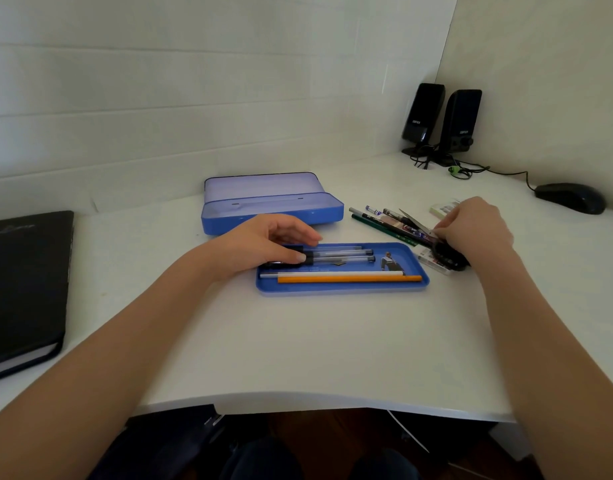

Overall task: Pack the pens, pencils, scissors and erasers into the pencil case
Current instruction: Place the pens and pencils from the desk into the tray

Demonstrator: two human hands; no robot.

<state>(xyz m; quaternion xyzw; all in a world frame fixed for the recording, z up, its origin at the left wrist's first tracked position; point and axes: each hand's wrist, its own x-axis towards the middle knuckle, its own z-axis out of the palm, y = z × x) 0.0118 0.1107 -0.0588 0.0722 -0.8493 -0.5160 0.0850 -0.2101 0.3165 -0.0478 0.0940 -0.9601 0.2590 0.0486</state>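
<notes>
A blue pencil case tray (416, 284) lies on the white desk. It holds clear pens with black caps (339, 256), a white pencil (336, 273) and an orange pencil (350, 279). My left hand (270, 244) rests on the capped ends of the pens at the tray's left. The case's blue box with its lid up (267, 202) stands behind. Right of the tray lies a pile of pens and pencils (378, 220), with erasers (440, 209) (433, 259) beside it. My right hand (475, 226) grips black-handled scissors (447, 254) on that pile.
A black notebook (24, 289) lies at the left edge. Two black speakers (443, 123) with cables stand in the back right corner, and a black mouse (572, 197) lies beside them. The desk's front edge (298, 400) runs close to me.
</notes>
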